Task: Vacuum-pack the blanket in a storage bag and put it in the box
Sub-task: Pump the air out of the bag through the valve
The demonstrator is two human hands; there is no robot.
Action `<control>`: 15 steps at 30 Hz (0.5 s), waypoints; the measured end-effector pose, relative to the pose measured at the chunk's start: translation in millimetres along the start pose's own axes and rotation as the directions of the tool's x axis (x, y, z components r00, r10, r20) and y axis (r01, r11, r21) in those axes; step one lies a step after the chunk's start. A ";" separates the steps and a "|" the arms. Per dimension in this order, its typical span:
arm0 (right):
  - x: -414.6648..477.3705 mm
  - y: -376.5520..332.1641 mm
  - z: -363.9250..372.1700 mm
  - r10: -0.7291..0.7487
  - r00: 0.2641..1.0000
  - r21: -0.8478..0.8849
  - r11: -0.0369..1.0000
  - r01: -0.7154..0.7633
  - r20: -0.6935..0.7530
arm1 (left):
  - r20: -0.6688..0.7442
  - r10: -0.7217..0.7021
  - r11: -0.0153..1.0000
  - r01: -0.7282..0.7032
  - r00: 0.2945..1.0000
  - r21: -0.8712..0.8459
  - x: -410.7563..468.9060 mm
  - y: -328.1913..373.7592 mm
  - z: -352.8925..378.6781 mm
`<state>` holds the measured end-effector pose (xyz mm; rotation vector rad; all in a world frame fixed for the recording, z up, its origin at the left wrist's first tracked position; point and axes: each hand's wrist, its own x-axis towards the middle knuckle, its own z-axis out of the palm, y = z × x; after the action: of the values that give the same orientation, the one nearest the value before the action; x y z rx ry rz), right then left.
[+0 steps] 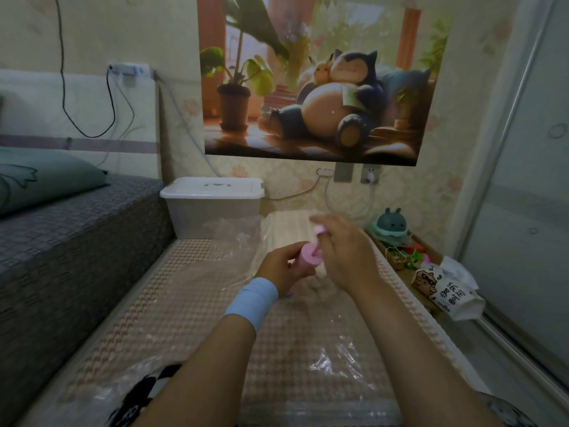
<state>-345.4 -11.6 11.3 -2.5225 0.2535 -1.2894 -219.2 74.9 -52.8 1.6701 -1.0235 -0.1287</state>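
Along the left edge lay a bed (61,241) under a grey woven cover, with a teal pillow (40,177) on it. Beyond the bed's foot, against the wall, stood a clear plastic storage box (212,208) with its white lid on. From the box toward the camera stretched the houndstooth blanket (184,288), lying flat inside the clear storage bag (338,362), whose film wrinkled and shone over it. Above the blanket's middle, the left hand (283,269), a pale blue band (252,298) at its wrist, gripped the barrel of a pink hand pump (309,255), fingers curled round it. The right hand (345,254), just beside it, was closed on what was probably the pump's pink handle (318,231), blurred there. Farther right, a teal round toy (391,226) and a printed tissue pack (446,291) sat near a sliding door.
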 end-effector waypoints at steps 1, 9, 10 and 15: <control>7.6 -7.3 -11.9 -0.051 0.989 0.012 0.999 0.053 -0.138 | 0.001 -0.007 1.000 0.007 1.000 -0.003 0.8 -0.9 -1.9; -8.2 -1.6 8.6 -0.013 0.994 0.029 0.999 0.017 -0.108 | 0.033 0.003 1.000 -0.003 0.999 0.001 0.1 -3.2 -1.7; -14.2 4.6 19.5 0.031 0.998 0.000 1.000 -0.032 0.056 | 0.029 0.006 1.000 -0.006 1.000 -0.001 -0.7 -3.3 -2.1; 2.6 -7.9 9.8 -0.076 0.995 -0.053 0.996 0.073 -0.057 | 0.007 -0.004 0.998 0.004 1.000 -0.063 0.1 -12.9 -9.5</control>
<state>-335.8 -3.1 10.6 -2.5611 0.2099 -1.4046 -206.7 82.0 -59.9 1.6158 -1.0117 -0.1676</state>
